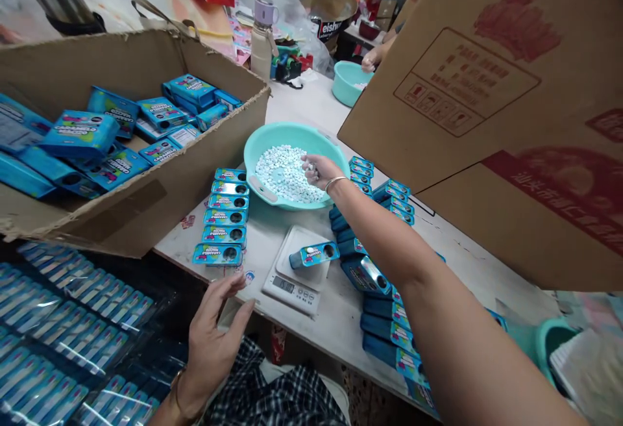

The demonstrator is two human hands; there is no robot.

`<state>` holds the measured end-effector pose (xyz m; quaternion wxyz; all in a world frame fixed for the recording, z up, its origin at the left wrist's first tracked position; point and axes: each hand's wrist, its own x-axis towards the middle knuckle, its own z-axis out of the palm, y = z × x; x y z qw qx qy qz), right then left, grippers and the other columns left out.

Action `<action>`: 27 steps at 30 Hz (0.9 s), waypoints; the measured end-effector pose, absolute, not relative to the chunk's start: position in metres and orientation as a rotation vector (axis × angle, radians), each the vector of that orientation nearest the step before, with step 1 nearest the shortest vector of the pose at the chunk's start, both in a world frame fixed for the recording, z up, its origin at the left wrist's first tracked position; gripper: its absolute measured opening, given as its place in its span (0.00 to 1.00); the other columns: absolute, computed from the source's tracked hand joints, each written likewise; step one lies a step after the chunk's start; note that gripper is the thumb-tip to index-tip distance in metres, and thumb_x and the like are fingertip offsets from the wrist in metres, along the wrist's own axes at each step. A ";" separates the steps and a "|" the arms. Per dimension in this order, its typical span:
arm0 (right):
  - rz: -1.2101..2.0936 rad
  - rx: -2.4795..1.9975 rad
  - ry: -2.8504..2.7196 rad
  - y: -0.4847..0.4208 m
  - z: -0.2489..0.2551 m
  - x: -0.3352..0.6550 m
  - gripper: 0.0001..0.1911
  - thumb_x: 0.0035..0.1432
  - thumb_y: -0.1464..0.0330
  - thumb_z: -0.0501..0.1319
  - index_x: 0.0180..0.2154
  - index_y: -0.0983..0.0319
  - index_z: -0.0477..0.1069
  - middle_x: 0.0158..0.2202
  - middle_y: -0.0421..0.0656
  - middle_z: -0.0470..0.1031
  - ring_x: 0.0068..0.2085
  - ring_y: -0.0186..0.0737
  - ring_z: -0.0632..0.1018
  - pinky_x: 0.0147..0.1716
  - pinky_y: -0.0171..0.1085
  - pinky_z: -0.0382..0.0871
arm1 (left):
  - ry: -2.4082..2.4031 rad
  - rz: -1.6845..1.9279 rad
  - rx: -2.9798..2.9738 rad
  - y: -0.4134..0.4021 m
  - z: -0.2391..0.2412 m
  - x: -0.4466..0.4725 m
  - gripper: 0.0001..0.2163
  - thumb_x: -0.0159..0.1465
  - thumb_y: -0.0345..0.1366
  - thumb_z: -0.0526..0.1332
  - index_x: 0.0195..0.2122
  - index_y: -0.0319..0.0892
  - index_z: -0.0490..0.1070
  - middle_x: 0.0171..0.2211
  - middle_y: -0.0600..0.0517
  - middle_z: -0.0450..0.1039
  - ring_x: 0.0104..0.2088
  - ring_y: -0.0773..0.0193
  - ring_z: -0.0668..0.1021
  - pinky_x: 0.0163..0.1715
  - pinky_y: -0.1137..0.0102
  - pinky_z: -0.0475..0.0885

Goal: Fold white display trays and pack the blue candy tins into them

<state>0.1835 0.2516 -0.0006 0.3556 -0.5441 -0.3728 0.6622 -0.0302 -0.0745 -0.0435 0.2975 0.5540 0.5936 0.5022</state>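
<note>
My right hand (322,171) reaches into a turquoise basin (257,141) of small white candies (285,169). Its fingers are curled, with a few candies showing at the fingertips. Just off the table's front edge, my left hand (217,328) is held open, thumb apart from the fingers, and nothing is in it. Between the hands stands a white digital scale (298,286); its display digits are hard to read. On the scale lies a blue candy tin (320,254) with a round dark opening and a white piece on its top.
Blue tins (224,217) form a column left of the basin, and more tins (377,276) line the right, partly behind my forearm. A cardboard box (160,199) holds loose tins. A large carton (462,121) rises at right. Another person's hand (374,57) is near a second basin (344,83).
</note>
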 end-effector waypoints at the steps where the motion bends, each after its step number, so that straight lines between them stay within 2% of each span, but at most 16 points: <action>1: 1.757 -1.311 -0.738 0.251 0.004 0.187 0.05 0.60 0.69 0.54 0.31 0.60 0.63 0.17 0.32 0.60 0.17 0.27 0.61 0.15 0.25 0.55 | 1.555 1.316 1.547 -0.066 -0.035 -0.028 0.17 0.61 0.33 0.63 0.52 0.47 0.71 0.48 0.49 0.72 0.46 0.59 0.76 0.49 0.62 0.73; 3: 1.752 -1.173 -0.420 0.247 0.011 0.193 0.08 0.64 0.68 0.50 0.30 0.60 0.61 0.16 0.32 0.58 0.19 0.29 0.67 0.17 0.25 0.61 | 1.484 1.291 1.722 -0.046 -0.016 -0.021 0.14 0.62 0.34 0.63 0.50 0.47 0.73 0.46 0.49 0.73 0.47 0.58 0.76 0.49 0.62 0.72; 5: 1.713 -1.100 -0.280 0.242 0.015 0.198 0.11 0.66 0.64 0.48 0.31 0.60 0.60 0.16 0.33 0.60 0.20 0.30 0.69 0.18 0.25 0.64 | 1.401 1.262 1.892 -0.024 0.001 -0.011 0.11 0.63 0.34 0.61 0.48 0.48 0.74 0.44 0.49 0.74 0.46 0.58 0.75 0.48 0.62 0.71; 8: 1.724 -1.031 -0.252 0.235 0.022 0.204 0.13 0.67 0.61 0.50 0.31 0.60 0.59 0.18 0.33 0.63 0.17 0.27 0.64 0.14 0.23 0.58 | 1.323 1.161 2.105 0.004 0.019 0.007 0.09 0.65 0.36 0.60 0.45 0.47 0.76 0.40 0.49 0.75 0.44 0.58 0.74 0.47 0.61 0.69; 14: 1.790 -0.932 -0.251 0.226 0.041 0.223 0.10 0.67 0.71 0.48 0.31 0.60 0.60 0.16 0.30 0.58 0.14 0.25 0.57 0.12 0.22 0.48 | 1.275 0.809 2.448 0.034 0.032 0.036 0.06 0.64 0.37 0.60 0.39 0.47 0.76 0.35 0.50 0.74 0.41 0.57 0.72 0.51 0.54 0.63; 20: 1.777 -0.811 -0.199 0.200 0.050 0.245 0.10 0.66 0.74 0.46 0.31 0.60 0.60 0.16 0.28 0.54 0.14 0.25 0.55 0.12 0.22 0.49 | 1.272 0.588 2.666 0.039 0.032 0.054 0.09 0.65 0.32 0.55 0.32 0.44 0.74 0.31 0.50 0.72 0.38 0.56 0.71 0.56 0.46 0.56; 27: 1.728 -0.645 -0.058 0.159 0.053 0.256 0.15 0.70 0.67 0.45 0.28 0.59 0.56 0.16 0.30 0.54 0.15 0.26 0.58 0.14 0.23 0.54 | 1.158 0.636 2.630 0.041 0.026 0.088 0.10 0.66 0.31 0.54 0.33 0.43 0.75 0.31 0.50 0.73 0.40 0.56 0.72 0.57 0.48 0.56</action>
